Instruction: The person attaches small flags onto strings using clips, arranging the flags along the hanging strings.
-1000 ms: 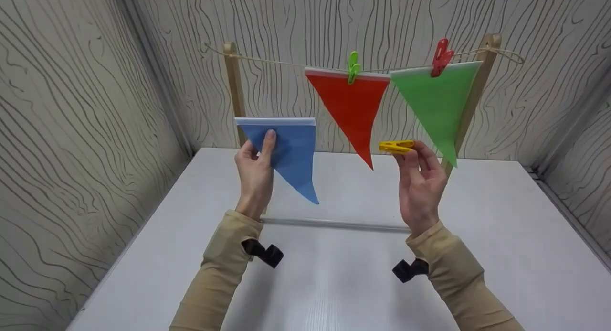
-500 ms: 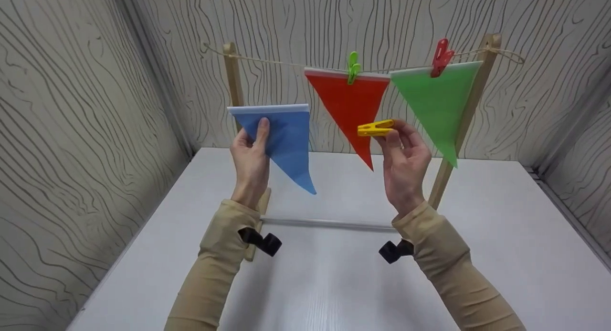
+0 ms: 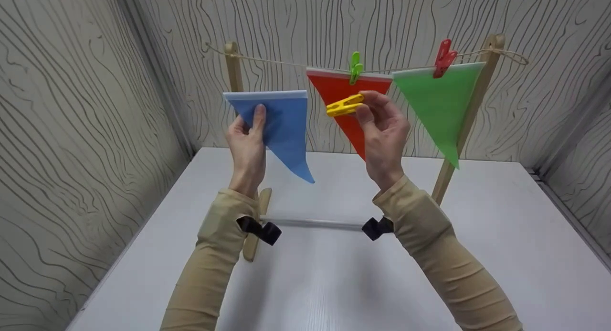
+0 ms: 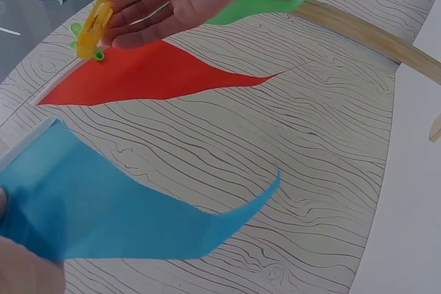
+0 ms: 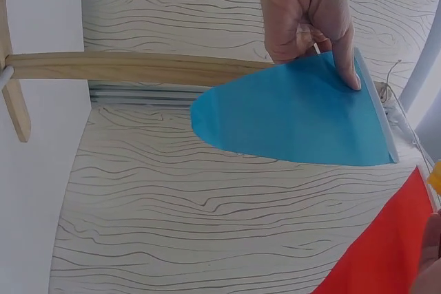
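My left hand [image 3: 247,147] pinches a blue triangular pennant [image 3: 286,125] near its white top edge, thumb in front. The pennant hangs point down, below the left stretch of the string [image 3: 272,60]. Between thumb and fingertips, my right hand [image 3: 385,135] holds a yellow clothespin [image 3: 344,105], its tip pointing left. In the head view that clothespin overlaps the red pennant [image 3: 351,128], which a light green clothespin [image 3: 355,69] fastens to the string. Farther right hangs a green pennant [image 3: 434,101] under a red clothespin [image 3: 444,58]. The right wrist view shows the blue pennant [image 5: 296,115] from its other side.
Two wooden posts carry the string, a left post [image 3: 234,73] and a right post [image 3: 472,106]. A pale rod [image 3: 315,222] runs low between them, meeting a wooden foot [image 3: 250,245] on the left. Beneath is a white table [image 3: 315,283], with patterned walls [image 3: 181,16] around.
Both hands have risen toward the string. The right hand has also moved left with the yellow clothespin, from beside the green pennant to in front of the red one.
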`<act>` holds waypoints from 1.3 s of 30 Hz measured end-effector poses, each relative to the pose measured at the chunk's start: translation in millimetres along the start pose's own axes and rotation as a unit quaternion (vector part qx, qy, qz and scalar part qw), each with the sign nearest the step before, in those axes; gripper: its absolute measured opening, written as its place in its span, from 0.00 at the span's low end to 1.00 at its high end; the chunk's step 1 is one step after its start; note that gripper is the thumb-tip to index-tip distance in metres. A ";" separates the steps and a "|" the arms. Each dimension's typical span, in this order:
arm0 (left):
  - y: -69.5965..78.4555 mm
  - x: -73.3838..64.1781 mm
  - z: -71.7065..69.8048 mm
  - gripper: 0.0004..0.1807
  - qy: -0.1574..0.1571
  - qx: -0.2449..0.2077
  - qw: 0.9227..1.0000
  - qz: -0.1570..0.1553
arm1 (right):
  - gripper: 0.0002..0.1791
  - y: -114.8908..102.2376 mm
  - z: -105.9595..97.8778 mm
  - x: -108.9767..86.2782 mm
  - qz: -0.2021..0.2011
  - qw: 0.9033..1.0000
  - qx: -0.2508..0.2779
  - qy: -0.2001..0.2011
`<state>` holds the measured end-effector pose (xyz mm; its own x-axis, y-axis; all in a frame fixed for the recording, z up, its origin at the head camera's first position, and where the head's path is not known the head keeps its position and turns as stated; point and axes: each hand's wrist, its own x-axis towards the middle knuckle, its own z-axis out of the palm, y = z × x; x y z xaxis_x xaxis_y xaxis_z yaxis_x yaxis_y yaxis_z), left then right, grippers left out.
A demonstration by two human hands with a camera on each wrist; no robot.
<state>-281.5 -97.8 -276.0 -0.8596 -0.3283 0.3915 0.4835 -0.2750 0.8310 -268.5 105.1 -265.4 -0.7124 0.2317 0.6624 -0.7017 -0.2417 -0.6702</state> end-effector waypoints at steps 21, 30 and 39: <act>18.3 15.0 9.8 0.19 0.006 0.070 0.997 0.024 | 0.11 -12.9 60.2 32.7 -0.035 0.997 -0.066 -0.031; 24.4 18.6 14.2 0.18 0.023 0.059 0.998 0.027 | 0.11 -22.5 77.1 51.0 -0.044 0.992 -0.109 -0.039; 27.3 21.9 18.6 0.16 0.042 0.062 0.997 0.035 | 0.11 -25.0 89.6 66.5 -0.082 0.975 -0.199 -0.060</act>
<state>-290.2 -95.7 -237.4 -0.8052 -0.4192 0.4193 0.5128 -0.1372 0.8475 -297.9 42.1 -174.6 -0.6020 0.1183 0.7897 -0.7692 0.1797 -0.6133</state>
